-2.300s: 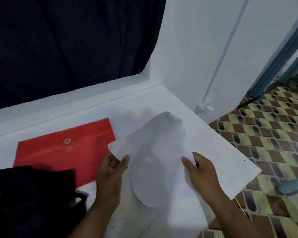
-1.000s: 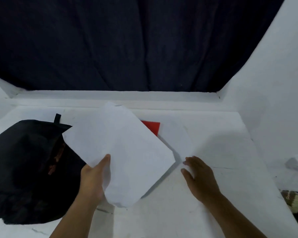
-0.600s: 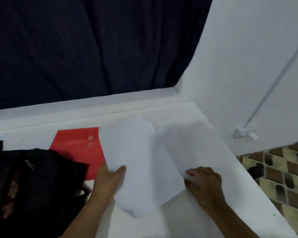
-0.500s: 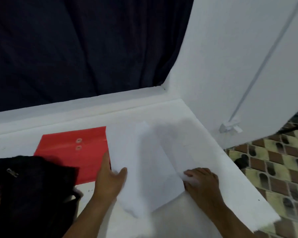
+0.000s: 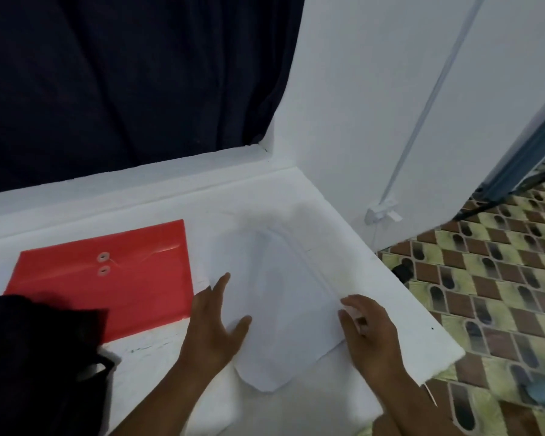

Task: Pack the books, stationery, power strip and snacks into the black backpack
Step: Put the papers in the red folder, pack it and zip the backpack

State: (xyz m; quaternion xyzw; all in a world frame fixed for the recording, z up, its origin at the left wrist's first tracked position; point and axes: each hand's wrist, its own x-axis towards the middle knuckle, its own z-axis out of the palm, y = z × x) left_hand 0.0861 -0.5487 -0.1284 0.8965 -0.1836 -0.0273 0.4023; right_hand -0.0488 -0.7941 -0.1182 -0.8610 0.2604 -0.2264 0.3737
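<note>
White sheets of paper (image 5: 274, 309) lie stacked on the white table (image 5: 158, 360). My left hand (image 5: 216, 328) rests on their left edge with fingers spread and straight. My right hand (image 5: 368, 333) is at their right edge, fingers loosely bent over the paper's corner; no clear grip shows. A red string-tie document envelope (image 5: 107, 278) lies flat to the left of the papers. The black backpack (image 5: 38, 366) sits at the lower left, overlapping the envelope's near corner.
A dark curtain (image 5: 132, 77) hangs behind the table and a white wall (image 5: 375, 105) bounds it on the right. The table's right edge drops to a patterned tile floor (image 5: 491, 278). A white cable clip (image 5: 381, 212) sits on the wall.
My left hand has lowered the lifted sheet onto the other papers and now lies flat on it. My right hand stayed at the right edge. The view swung right.
</note>
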